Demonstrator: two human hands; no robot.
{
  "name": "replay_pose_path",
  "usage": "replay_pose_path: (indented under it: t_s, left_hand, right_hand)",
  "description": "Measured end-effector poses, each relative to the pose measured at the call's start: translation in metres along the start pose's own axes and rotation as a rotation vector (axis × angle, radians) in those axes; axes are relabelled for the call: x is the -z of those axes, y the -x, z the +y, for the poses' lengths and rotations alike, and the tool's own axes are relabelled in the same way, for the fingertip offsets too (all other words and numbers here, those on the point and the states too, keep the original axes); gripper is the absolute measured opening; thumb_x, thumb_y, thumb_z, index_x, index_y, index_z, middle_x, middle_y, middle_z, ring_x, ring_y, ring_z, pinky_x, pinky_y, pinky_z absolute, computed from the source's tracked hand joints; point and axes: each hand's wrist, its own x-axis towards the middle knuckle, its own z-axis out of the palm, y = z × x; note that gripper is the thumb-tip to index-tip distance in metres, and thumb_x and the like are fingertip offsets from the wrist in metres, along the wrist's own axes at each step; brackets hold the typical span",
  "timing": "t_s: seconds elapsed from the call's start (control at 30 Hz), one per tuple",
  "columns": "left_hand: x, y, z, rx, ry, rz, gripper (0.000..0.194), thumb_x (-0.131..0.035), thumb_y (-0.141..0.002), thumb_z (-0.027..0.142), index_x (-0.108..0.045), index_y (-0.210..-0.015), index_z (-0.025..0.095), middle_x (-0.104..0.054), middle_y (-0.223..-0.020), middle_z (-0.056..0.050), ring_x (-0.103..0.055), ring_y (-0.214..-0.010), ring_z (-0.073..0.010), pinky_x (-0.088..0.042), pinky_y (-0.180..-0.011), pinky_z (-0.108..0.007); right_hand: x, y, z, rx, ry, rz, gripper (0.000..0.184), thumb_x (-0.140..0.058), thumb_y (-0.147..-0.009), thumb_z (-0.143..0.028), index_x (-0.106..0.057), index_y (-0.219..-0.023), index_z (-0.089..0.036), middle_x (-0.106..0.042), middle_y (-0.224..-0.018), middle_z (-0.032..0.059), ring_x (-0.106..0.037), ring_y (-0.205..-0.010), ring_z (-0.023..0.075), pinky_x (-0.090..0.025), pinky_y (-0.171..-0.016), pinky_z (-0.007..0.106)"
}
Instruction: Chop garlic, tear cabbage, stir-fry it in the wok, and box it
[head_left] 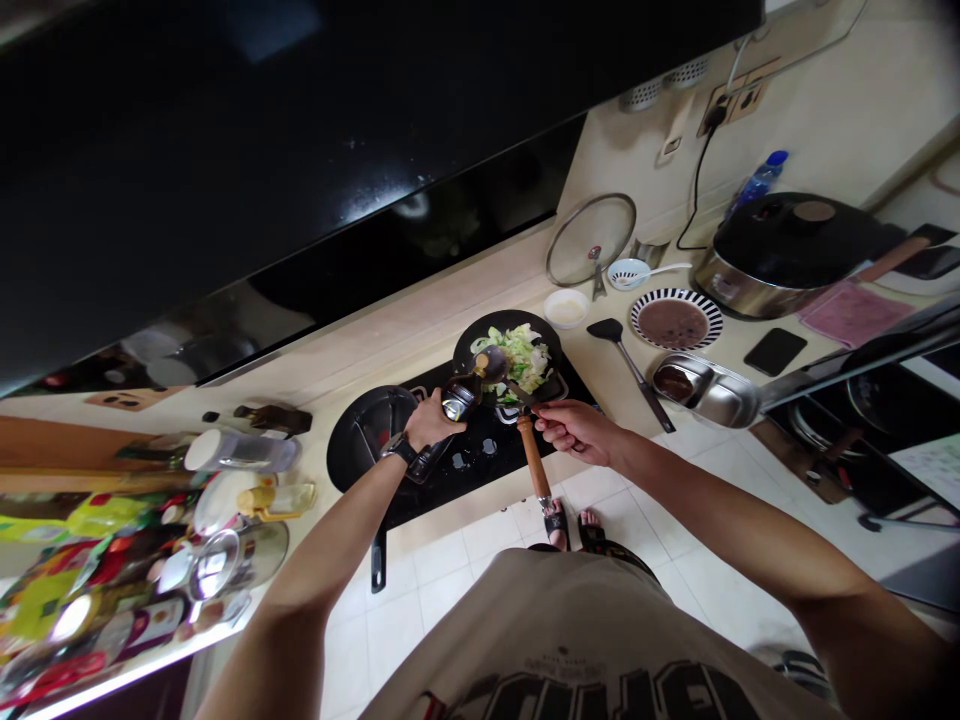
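We record the left hand (431,420) with fingers closed around a dark glass bottle (459,398), tilted over a metal spoon (491,364) whose handle the right hand (577,432) grips between closed fingers. Beneath both, a black frying pan (480,340) of shredded cabbage (521,358) sits on the gas hob (484,450), near the counter's (420,310) front edge

Wok (496,322): showing black around pale green cabbage (521,358)
Bottle (459,398): showing dark brown glass
Spatula handle (534,458): showing orange-brown wood
Plate (638,318): showing black-and-white stripes around its rim
Cloth (853,314): showing pink
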Motion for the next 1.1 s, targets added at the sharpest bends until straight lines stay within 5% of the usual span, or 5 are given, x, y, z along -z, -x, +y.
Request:
replay_pose_path:
  t_s: [0.73,0.93,1.1]
  left_hand:
    - [-0.012,-0.002,-0.007,-0.027,0.095,0.081,0.066,-0.082,-0.066,0.044,-0.053,-0.119,0.017,-0.073,-0.107,-0.014,-0.072,-0.103,-0.0316,-0.054,-0.083,-0.035]
    - [-0.023,0.009,-0.009,0.000,0.231,0.217,0.071,-0.083,-0.067,0.046,-0.052,-0.124,0.018,-0.073,-0.106,-0.012,-0.072,-0.100,-0.0300,-0.057,-0.085,-0.037]
    - [-0.025,0.048,-0.015,-0.002,0.416,0.400,0.077,-0.084,-0.067,0.046,-0.049,-0.129,0.018,-0.073,-0.113,-0.011,-0.072,-0.104,-0.0285,-0.058,-0.092,-0.039]
  right_hand:
    - [0.004,0.000,0.001,0.006,-0.028,-0.053,0.008,-0.061,-0.090,-0.008,-0.056,-0.087,-0.014,-0.049,-0.069,-0.0036,-0.032,-0.045,-0.0006,-0.018,-0.037,0.009]
    - [0.008,0.008,-0.002,-0.026,-0.066,-0.057,0.007,-0.057,-0.092,-0.007,-0.058,-0.089,-0.012,-0.050,-0.071,-0.0021,-0.032,-0.045,0.0001,-0.023,-0.035,0.007]
    - [0.010,-0.010,-0.007,0.010,0.024,-0.059,0.008,-0.058,-0.091,-0.009,-0.055,-0.086,-0.014,-0.051,-0.071,-0.0016,-0.033,-0.046,0.0007,-0.023,-0.036,0.008]
